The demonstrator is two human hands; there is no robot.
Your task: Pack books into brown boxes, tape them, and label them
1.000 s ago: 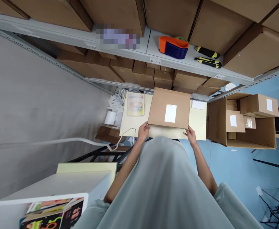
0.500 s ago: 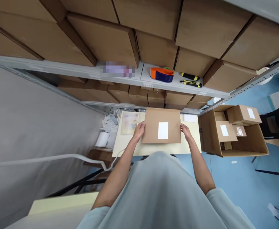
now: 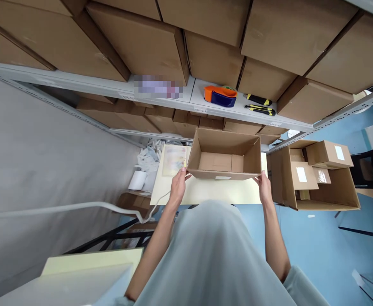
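Between my hands is an open cardboard box [image 3: 224, 175], its inside facing up toward me and showing nothing in it. My left hand [image 3: 178, 185] grips its near left corner, thumb at the edge and fingers partly under it. At the near right corner my right hand [image 3: 264, 185] holds it the same way. Part of a white label [image 3: 223, 177] shows on the box's near side. Beneath lies the pale yellow table [image 3: 205, 195], with a printed sheet or booklet [image 3: 173, 160] left of the box.
Above the table, a grey shelf [image 3: 196, 100] carries cardboard boxes, an orange and blue tape dispenser [image 3: 220, 96] and yellow-black utility knives [image 3: 259, 109]. A large carton [image 3: 283, 182] holding smaller boxes stands right. White crumpled material and a roll [image 3: 137, 180] lie left.
The box has been tipped: its labelled face, earlier turned up, now faces toward me and its open inside shows. Both hands have moved to its near corners, the right one further right.
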